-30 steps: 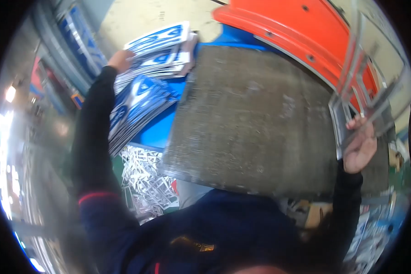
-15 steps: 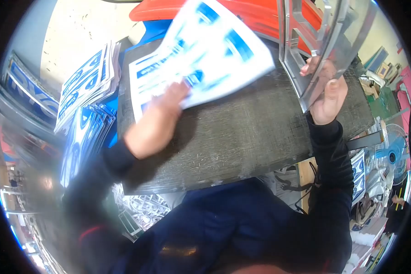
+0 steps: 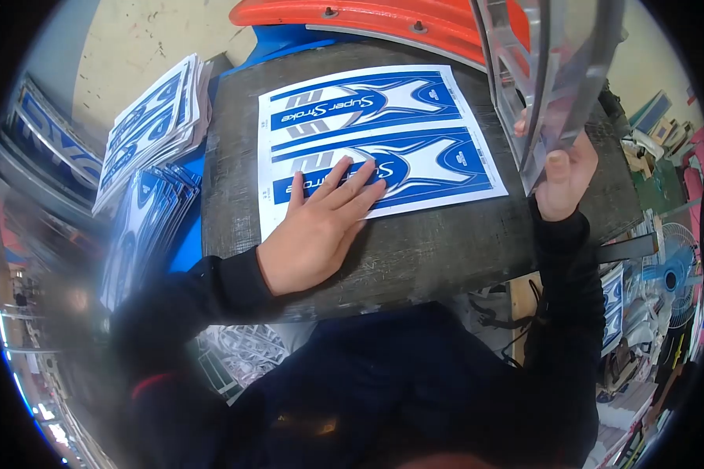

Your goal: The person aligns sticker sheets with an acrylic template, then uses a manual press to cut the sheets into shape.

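A white printed sheet (image 3: 489,184) with two blue "Super Stroke" designs lies flat on the dark tabletop. My left hand (image 3: 313,234) rests palm-down on its lower left part, fingers spread. At the right, my right hand (image 3: 563,176) grips the lower end of a clear plastic cutting template (image 3: 536,94) with strip-like edges and openings. That template stands tilted up on edge beside the sheet, its top cut off by the view. Some of my right fingers show through the clear plastic.
Left of the worn tabletop (image 3: 414,242) sit a stack of printed sheets (image 3: 152,125) and a pile of blue-and-white cut pieces (image 3: 145,227). An orange machine part (image 3: 368,22) borders the back edge. A blue fan (image 3: 673,277) stands at the lower right.
The sheet, lifted and curled before, now lies flat on the table. My left hand has gone from a blurred grip to lying spread on it. The template has tilted slightly in my right hand.
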Demonstrator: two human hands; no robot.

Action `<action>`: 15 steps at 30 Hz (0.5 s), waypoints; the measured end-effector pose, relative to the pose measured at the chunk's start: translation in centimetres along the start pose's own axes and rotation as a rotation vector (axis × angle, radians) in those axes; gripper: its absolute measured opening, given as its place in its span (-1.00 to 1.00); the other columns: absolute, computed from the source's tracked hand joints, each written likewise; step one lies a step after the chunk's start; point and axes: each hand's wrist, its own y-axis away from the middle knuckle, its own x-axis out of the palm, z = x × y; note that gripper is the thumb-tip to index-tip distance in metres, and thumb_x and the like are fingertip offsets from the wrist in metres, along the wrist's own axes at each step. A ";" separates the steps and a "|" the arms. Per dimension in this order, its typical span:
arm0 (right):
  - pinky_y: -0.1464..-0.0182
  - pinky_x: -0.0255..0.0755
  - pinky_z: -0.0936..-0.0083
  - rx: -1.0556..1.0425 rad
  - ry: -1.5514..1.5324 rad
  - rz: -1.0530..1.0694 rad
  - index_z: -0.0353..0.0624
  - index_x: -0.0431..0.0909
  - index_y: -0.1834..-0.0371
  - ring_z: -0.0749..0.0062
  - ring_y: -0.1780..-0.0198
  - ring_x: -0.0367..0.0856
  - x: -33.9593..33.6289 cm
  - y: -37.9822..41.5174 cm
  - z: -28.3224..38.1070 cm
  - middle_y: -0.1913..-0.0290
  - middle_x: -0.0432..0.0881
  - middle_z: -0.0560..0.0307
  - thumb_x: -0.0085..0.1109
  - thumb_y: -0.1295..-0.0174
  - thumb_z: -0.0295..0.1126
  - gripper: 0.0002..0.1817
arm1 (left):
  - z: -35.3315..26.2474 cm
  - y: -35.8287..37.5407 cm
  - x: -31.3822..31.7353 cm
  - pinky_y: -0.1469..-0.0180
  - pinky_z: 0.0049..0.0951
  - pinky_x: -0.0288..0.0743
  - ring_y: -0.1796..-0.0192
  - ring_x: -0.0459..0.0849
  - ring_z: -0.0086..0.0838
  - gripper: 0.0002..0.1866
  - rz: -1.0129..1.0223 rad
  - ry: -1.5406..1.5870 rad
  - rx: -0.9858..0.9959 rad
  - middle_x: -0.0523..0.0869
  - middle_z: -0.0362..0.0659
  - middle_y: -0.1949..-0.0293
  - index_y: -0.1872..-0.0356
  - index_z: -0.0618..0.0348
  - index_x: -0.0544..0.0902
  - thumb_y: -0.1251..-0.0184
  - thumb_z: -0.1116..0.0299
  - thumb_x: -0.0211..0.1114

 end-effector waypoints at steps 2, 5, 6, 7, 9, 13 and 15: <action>-0.08 0.44 0.43 -0.021 0.128 0.043 -0.47 0.58 -0.06 0.35 0.05 0.58 -0.6 0.1 0.1 0.12 0.68 0.02 0.42 -0.21 0.07 -0.30 | 0.0 0.2 -0.3 -0.52 0.47 -0.23 -0.68 -0.05 0.02 -0.37 0.001 -0.001 0.001 0.14 -0.06 -0.64 -0.57 -0.04 0.26 -0.51 0.41 0.15; -0.05 0.39 0.38 -0.115 0.354 0.138 -0.39 0.62 -0.02 0.30 0.12 0.54 0.1 -0.3 0.9 0.15 0.67 0.02 0.52 -0.07 0.05 -0.31 | 1.2 0.6 -1.8 -0.53 0.44 -0.32 -0.69 -0.07 -0.02 -0.26 -0.072 -0.016 -0.046 0.13 -0.05 -0.64 -0.61 -0.08 0.18 -0.48 0.16 0.26; -0.03 0.36 0.37 -0.183 0.451 0.189 -0.34 0.64 0.01 0.28 0.17 0.53 0.3 -0.7 1.4 0.17 0.67 0.02 0.55 -0.01 0.03 -0.33 | 2.7 0.7 -2.9 -0.54 0.42 -0.34 -0.69 -0.07 -0.03 -0.24 -0.093 -0.021 -0.111 0.15 -0.05 -0.64 -0.61 -0.06 0.19 -0.46 0.14 0.28; 0.02 0.29 0.37 -0.219 0.549 0.298 -0.26 0.66 0.04 0.26 0.24 0.54 0.4 -1.3 2.3 0.22 0.68 0.05 0.61 0.09 0.02 -0.34 | 4.7 1.0 -4.1 -0.54 0.40 -0.32 -0.69 -0.05 -0.05 -0.23 -0.095 -0.030 -0.169 0.18 -0.05 -0.63 -0.60 -0.04 0.21 -0.44 0.14 0.31; 0.03 0.25 0.36 -0.249 0.595 0.346 -0.25 0.66 0.06 0.25 0.27 0.54 1.0 -1.5 3.0 0.25 0.68 0.07 0.62 0.12 0.02 -0.33 | 8.9 2.6 -6.2 -0.53 0.44 -0.29 -0.69 -0.08 -0.04 -0.17 -0.007 -0.102 -0.221 0.17 -0.07 -0.63 -0.60 -0.04 0.21 -0.37 0.07 0.37; 0.04 0.20 0.34 -0.340 0.705 0.466 -0.18 0.68 0.10 0.25 0.29 0.58 2.5 -1.4 3.2 0.26 0.70 0.10 0.65 0.20 0.09 -0.31 | 9.1 5.4 -6.9 -0.52 0.48 -0.29 -0.70 -0.14 -0.02 -0.01 0.136 -0.046 -0.267 0.10 -0.13 -0.66 -0.63 -0.10 0.16 -0.23 -0.07 0.47; 0.01 0.20 0.32 -0.396 0.768 0.543 -0.16 0.69 0.11 0.29 0.26 0.60 3.1 -1.2 3.0 0.25 0.71 0.13 0.64 0.20 0.15 -0.30 | 9.1 5.7 -6.5 -0.51 0.49 -0.29 -0.70 -0.14 -0.02 0.02 0.130 -0.033 -0.272 0.09 -0.12 -0.66 -0.63 -0.08 0.15 -0.21 -0.09 0.49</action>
